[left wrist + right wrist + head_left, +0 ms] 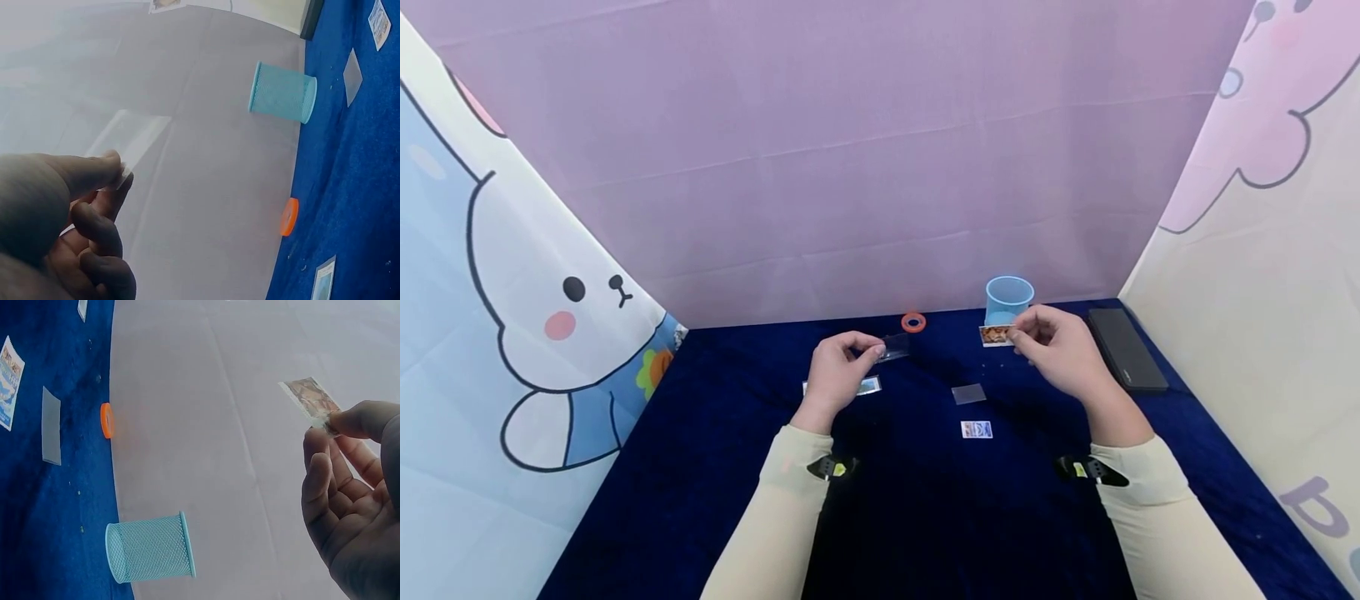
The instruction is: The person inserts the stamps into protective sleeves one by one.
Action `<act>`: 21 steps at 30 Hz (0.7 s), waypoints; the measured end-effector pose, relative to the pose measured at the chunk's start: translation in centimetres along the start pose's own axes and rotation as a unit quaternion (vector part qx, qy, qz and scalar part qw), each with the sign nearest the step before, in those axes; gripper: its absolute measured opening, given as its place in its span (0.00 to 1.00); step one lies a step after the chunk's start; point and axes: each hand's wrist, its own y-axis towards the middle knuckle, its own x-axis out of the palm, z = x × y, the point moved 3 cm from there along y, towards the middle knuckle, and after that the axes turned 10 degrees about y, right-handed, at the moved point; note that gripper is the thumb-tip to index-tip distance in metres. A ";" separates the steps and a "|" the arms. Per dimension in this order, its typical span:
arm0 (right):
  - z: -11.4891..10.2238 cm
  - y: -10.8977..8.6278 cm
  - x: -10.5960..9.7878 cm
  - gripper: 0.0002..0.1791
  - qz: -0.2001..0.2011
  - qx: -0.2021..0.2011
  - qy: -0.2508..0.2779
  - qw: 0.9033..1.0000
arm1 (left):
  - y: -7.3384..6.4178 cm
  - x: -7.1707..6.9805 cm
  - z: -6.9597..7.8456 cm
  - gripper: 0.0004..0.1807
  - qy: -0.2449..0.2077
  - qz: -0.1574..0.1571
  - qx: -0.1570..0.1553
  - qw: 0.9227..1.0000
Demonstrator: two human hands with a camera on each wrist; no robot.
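Between thumb and fingertips, my left hand point(838, 375) pinches a small clear plastic sleeve point(134, 140) by one end, held up above the table. My right hand point(1063, 354) pinches a brown picture stamp point(309, 400) with white perforated edges by its corner, also raised. Another clear sleeve point(968, 394) lies flat on the blue cloth between the hands. Nearer to me is a blue-and-white stamp point(977, 430). Partly hidden beneath my left hand lies a sleeved stamp point(869, 386) with a greenish picture.
A light blue mesh cup point(1009, 302) stands at the back, just beyond my right hand. An orange ring point(913, 322), like a tape roll, lies near the back edge. At right is a flat black case point(1126, 350). Fabric walls close in the back and both sides.
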 end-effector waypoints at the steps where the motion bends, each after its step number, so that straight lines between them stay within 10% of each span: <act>1: -0.1 0.0 0.0 0.03 0.001 -0.002 0.001 1.000 | 0.0 0.0 0.1 0.04 0.001 0.001 0.000 1.000; 21: -3.4 -0.4 0.9 0.02 0.040 -0.041 0.095 0.994 | -0.7 -1.2 2.2 0.05 -0.060 0.003 0.016 0.998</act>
